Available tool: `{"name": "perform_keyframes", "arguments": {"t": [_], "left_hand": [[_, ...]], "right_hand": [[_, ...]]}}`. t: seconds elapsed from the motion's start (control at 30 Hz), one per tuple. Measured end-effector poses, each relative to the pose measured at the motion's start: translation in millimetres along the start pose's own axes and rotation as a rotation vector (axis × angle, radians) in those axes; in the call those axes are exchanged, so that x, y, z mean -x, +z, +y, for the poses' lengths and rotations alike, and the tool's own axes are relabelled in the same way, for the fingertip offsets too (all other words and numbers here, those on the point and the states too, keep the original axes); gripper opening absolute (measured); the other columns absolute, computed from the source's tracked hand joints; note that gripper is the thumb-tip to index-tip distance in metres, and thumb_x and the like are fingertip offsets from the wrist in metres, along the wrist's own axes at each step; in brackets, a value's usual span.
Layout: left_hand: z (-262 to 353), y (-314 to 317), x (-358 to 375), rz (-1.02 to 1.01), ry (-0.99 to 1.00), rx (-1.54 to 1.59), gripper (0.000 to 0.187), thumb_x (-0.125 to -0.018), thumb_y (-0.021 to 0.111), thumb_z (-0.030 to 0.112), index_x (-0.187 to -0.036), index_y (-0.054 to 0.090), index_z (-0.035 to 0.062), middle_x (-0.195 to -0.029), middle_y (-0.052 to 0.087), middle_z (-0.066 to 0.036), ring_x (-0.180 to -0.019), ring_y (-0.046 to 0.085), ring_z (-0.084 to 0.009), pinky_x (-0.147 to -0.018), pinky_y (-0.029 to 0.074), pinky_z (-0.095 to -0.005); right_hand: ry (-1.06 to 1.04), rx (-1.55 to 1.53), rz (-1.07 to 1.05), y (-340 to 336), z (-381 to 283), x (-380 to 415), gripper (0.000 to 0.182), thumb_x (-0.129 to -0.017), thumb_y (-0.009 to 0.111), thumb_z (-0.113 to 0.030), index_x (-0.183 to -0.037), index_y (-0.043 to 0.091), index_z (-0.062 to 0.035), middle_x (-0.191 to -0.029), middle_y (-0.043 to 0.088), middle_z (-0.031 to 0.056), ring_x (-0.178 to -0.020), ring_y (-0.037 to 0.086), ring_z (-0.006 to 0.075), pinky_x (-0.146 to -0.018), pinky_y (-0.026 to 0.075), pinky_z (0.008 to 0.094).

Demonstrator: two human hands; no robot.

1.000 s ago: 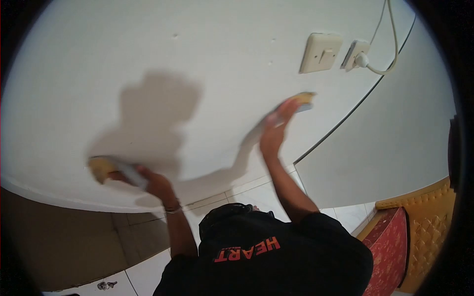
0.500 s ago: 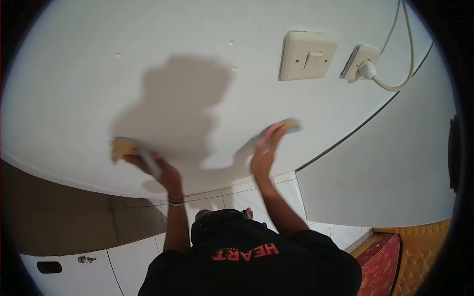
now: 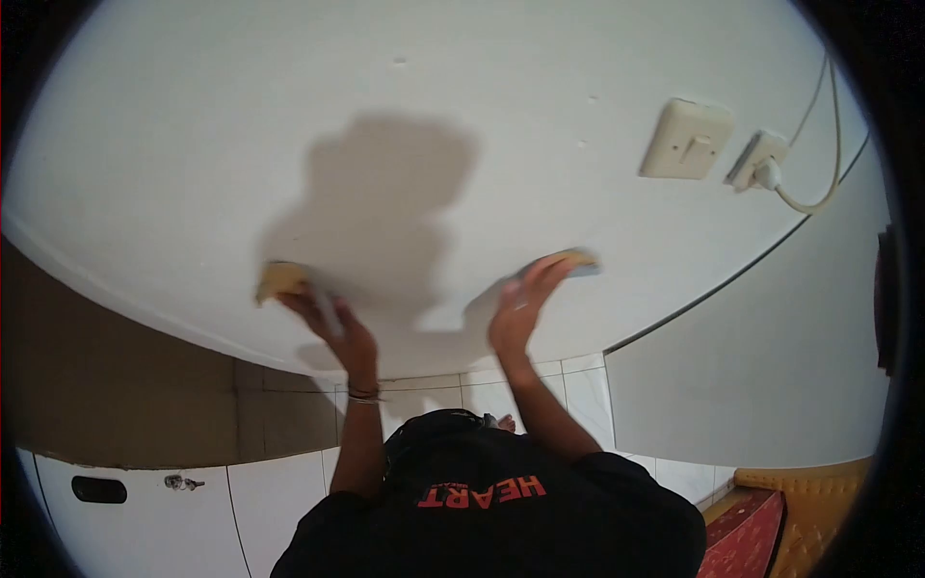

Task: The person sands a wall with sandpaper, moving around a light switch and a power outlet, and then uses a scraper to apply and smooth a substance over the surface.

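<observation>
My left hand [image 3: 339,332] is closed on a tan piece [image 3: 285,279] with a pale grey strip along the fingers. It is held against or very near the white wall [image 3: 540,202]. My right hand [image 3: 525,303], slightly blurred, grips a flat tan-and-grey piece [image 3: 581,258] by its near side, also at the wall surface. What the two pieces are made of cannot be made out. A bracelet [image 3: 364,395] circles my left wrist. The shadow of my head and arms falls on the wall between the hands.
Up to the right are a light switch [image 3: 687,140] and a socket with a white plug [image 3: 767,173] and looping cable. A grey panel [image 3: 742,337] stands at the right. Below it lies a red and gold cushioned piece [image 3: 742,539]. Keys [image 3: 183,482] hang from a white door at lower left.
The view has swung left, so the switch and socket sit farther right and lower. Both hands, still gripping their pieces, have shifted left along the wall relative to the switch.
</observation>
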State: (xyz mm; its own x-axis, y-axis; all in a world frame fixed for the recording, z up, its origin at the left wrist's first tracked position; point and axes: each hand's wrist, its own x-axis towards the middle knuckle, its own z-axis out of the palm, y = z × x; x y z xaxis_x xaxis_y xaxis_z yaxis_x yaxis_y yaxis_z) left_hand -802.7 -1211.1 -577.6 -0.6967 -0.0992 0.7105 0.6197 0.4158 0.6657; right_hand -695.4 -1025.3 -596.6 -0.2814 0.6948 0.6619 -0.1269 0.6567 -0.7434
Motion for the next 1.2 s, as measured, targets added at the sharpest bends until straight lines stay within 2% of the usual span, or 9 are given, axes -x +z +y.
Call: {"name": "perform_keyframes", "arguments": {"t": [0.1, 0.3, 0.6, 0.67, 0.8, 0.93, 1.03, 1.13, 1.2], "left_hand": [[-4, -16, -8, -0.068, 0.045, -0.012, 0.065, -0.091, 0.039, 0.028, -0.134, 0.001, -0.003, -0.141, 0.002, -0.019, -0.131, 0.005, -0.0293, -0.104, 0.008, -0.0386], [-67, -76, -86, 0.095, -0.199, 0.186, 0.066, -0.091, 0.039, 0.031, -0.133, 0.004, -0.0058, -0.14, 0.007, -0.02, -0.129, 0.014, -0.029, -0.104, 0.013, -0.0335], [-58, -69, -79, 0.062, 0.081, -0.081, 0.062, -0.091, 0.033, 0.038, -0.136, 0.008, 0.0029, -0.141, 0.001, -0.02, -0.131, 0.001, -0.032, -0.104, 0.002, -0.0411], [-65, -94, -117, 0.223, -0.029, 0.192, 0.061, -0.09, 0.042, 0.031, -0.133, 0.014, -0.0024, -0.138, 0.019, -0.018, -0.123, 0.027, -0.0261, -0.101, 0.02, -0.0329], [-78, -109, -134, 0.233, -0.253, 0.273, 0.066, -0.089, 0.042, 0.04, -0.131, 0.019, -0.0041, -0.129, 0.035, -0.02, -0.114, 0.038, -0.0255, -0.096, 0.027, -0.0318], [-69, -70, -69, 0.07, 0.106, -0.129, 0.063, -0.09, 0.032, 0.043, -0.136, 0.014, 0.0043, -0.141, 0.002, -0.021, -0.13, 0.007, -0.033, -0.103, 0.012, -0.0429], [-85, -71, -60, -0.04, 0.123, -0.172, 0.062, -0.09, 0.03, 0.045, -0.137, 0.012, 0.0076, -0.141, 0.0, -0.021, -0.13, 0.003, -0.0348, -0.103, 0.006, -0.0441], [-114, -96, -105, 0.158, -0.064, 0.15, 0.07, -0.089, 0.041, 0.04, -0.134, 0.008, -0.0022, -0.135, 0.022, -0.018, -0.119, 0.032, -0.0271, -0.099, 0.026, -0.0352], [-130, -103, -122, 0.143, -0.368, 0.426, 0.074, -0.088, 0.041, 0.043, -0.134, 0.006, -0.0038, -0.135, 0.022, -0.018, -0.118, 0.033, -0.0269, -0.098, 0.028, -0.036]], "right_hand": [[-0.033, 0.266, -0.304, 7, 3, 36, 0.051, -0.087, 0.041, -0.019, -0.128, 0.027, 0.0076, -0.139, 0.004, 0.0264, -0.129, 0.001, 0.0408, -0.102, 0.005, 0.0474], [0.167, -0.031, 0.301, -36, -27, -79, 0.055, -0.091, 0.033, -0.031, -0.134, 0.017, -0.0007, -0.142, 0.003, 0.0161, -0.132, 0.003, 0.0249, -0.105, 0.007, 0.0335], [-0.17, 0.202, -0.051, 47, -34, 19, 0.056, -0.088, 0.04, -0.028, -0.131, 0.022, 0.0025, -0.14, 0.003, 0.0229, -0.131, 0.001, 0.0331, -0.104, 0.002, 0.043], [-0.07, 0.095, 0.173, 25, -34, -24, 0.055, -0.089, 0.04, -0.029, -0.131, 0.023, 0.0026, -0.141, 0.005, 0.0204, -0.131, 0.004, 0.0305, -0.105, 0.004, 0.0406], [0.094, -0.043, 0.396, 12, -56, -71, 0.054, -0.09, 0.037, -0.027, -0.133, 0.019, 0.0018, -0.142, 0.007, 0.0149, -0.132, 0.006, 0.0245, -0.105, 0.006, 0.0358], [-0.166, 0.093, 0.123, 95, -70, 19, 0.066, -0.082, 0.049, -0.027, -0.134, 0.019, -0.0008, -0.14, 0.003, 0.0217, -0.131, 0.002, 0.0341, -0.104, 0.002, 0.0436], [-0.405, 0.379, -0.155, 84, -62, 37, 0.062, -0.079, 0.052, -0.023, -0.132, 0.027, -0.0023, -0.138, 0.011, 0.0256, -0.129, 0.006, 0.0398, -0.103, 0.005, 0.0478], [-0.18, 0.251, 0.239, 31, -56, -42, 0.054, -0.085, 0.043, -0.022, -0.132, 0.025, -0.0012, -0.138, 0.015, 0.0228, -0.13, 0.011, 0.0342, -0.104, 0.009, 0.0414], [-0.062, 0.114, 0.366, 11, -48, -76, 0.051, -0.088, 0.04, -0.021, -0.132, 0.024, -0.0009, -0.139, 0.015, 0.0209, -0.13, 0.011, 0.0316, -0.105, 0.01, 0.0385]]}}
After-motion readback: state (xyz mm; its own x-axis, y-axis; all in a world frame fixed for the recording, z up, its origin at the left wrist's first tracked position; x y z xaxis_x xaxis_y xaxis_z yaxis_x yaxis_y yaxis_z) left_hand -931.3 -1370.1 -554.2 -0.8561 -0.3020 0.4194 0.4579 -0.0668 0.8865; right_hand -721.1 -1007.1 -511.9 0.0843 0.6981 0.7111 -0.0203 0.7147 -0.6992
